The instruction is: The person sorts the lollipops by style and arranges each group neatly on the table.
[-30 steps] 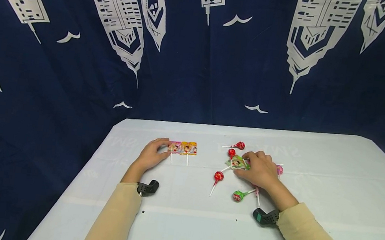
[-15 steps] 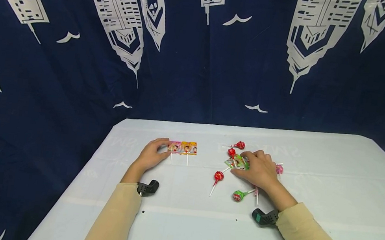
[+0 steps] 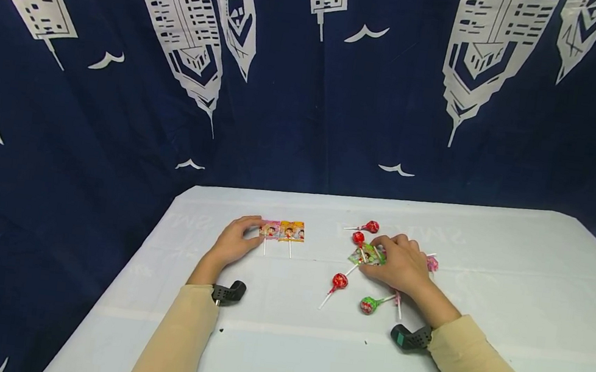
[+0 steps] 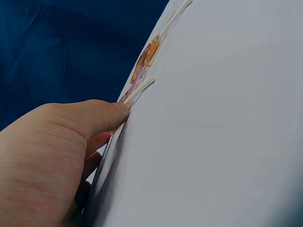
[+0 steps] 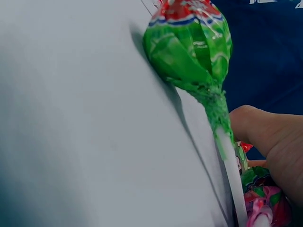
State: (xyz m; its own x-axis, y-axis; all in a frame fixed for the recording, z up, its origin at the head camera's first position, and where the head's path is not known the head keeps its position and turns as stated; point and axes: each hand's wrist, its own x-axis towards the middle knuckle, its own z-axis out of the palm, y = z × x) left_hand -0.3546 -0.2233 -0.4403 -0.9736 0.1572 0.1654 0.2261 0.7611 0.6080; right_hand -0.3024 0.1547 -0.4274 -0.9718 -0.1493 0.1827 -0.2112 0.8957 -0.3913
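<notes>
In the head view my left hand [image 3: 237, 240] holds the left edge of a flat pink-wrapped lollipop [image 3: 270, 229] between thumb and fingers. A flat orange-wrapped lollipop [image 3: 291, 231] lies right beside it, both sticks toward me. My right hand [image 3: 402, 263] grips a flat green-wrapped lollipop [image 3: 370, 254], thumb at its near side and index finger at its far side. The stick of a round red lollipop [image 3: 358, 238] lies across the green wrapper. In the right wrist view a round green lollipop [image 5: 189, 56] fills the foreground, with the right thumb [image 5: 258, 125] behind.
Another red lollipop [image 3: 339, 281] lies nearer me, and a third red lollipop [image 3: 370, 226] lies farther back. Pink wrapping [image 3: 432, 264] shows past the right hand. The white table [image 3: 280, 343] ends at a dark blue curtain [image 3: 284, 117] printed with white buildings.
The nearer red lollipop has shifted slightly toward me, its stick end swinging left. My right fingers have edged left on the green wrapper. My left hand stays in place.
</notes>
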